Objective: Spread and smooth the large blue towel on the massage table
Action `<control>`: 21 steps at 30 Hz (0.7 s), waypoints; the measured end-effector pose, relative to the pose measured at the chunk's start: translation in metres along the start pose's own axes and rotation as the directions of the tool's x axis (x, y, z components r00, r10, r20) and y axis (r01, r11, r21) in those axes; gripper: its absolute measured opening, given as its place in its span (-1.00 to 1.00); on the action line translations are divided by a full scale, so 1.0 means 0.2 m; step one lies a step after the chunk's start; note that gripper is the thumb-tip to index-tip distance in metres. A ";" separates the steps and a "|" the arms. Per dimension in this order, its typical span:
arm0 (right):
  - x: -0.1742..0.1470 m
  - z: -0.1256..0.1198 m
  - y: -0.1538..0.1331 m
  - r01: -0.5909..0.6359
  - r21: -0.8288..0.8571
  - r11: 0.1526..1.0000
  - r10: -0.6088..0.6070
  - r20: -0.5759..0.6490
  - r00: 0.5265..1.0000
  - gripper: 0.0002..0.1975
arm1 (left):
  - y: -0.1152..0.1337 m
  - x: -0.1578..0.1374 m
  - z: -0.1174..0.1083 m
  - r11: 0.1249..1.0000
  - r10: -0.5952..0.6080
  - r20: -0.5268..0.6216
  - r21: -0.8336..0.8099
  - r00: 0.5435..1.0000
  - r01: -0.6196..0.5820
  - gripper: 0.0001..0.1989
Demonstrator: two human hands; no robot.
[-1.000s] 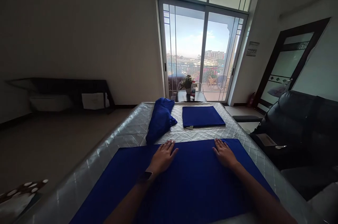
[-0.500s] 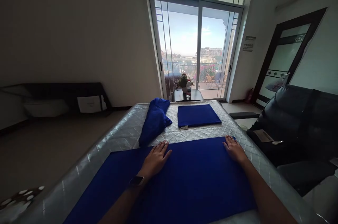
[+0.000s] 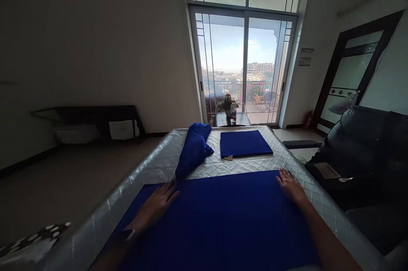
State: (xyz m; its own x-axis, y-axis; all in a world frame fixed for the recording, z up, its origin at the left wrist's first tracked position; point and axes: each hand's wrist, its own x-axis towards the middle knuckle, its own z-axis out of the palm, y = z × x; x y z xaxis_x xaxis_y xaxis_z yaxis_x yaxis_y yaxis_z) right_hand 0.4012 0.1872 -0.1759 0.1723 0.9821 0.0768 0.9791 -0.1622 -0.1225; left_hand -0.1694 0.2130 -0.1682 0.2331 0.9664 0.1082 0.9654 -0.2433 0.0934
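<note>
Head view, blue cloth (image 3: 229,218) (flat), long axis crosswise

Spread cloth (image 3: 226,220) on mattress (image 3: 156,166); behind it, bunched cloth (image 3: 193,149) at left, folded cloth (image 3: 245,143) at right; seat (image 3: 366,147) right of mattress.

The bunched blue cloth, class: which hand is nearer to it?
Left. The left hand is at the far edge of the spread cloth, by the near end of the bunched blue cloth; the right hand is farther off, at the spread cloth's far right corner.
</note>
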 end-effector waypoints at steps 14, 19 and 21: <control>0.04 0.06 0.03 0.040 -0.045 0.998 -0.041 -0.027 0.999 -0.27 | -0.42 0.01 0.07 0.983 -0.184 0.012 0.007 0.983 0.184 -0.27; 0.05 0.07 0.05 0.031 -0.056 0.998 -0.034 -0.052 0.998 -0.27 | -0.47 0.01 0.09 0.978 -0.207 -0.029 0.022 0.978 0.207 -0.32; 0.05 0.07 0.05 0.027 -0.058 0.998 -0.030 -0.044 0.999 -0.26 | -0.47 0.00 0.09 0.976 -0.216 -0.030 0.015 0.976 0.217 -0.31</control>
State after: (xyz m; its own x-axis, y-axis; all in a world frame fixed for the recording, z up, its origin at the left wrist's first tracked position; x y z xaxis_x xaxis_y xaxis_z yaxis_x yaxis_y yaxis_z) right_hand 0.4106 0.1975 -0.1895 0.1477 0.9812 0.1242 0.9881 -0.1408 -0.0626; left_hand -0.2582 0.2381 -0.1949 0.0153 0.9932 0.1155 0.9946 -0.0269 0.1002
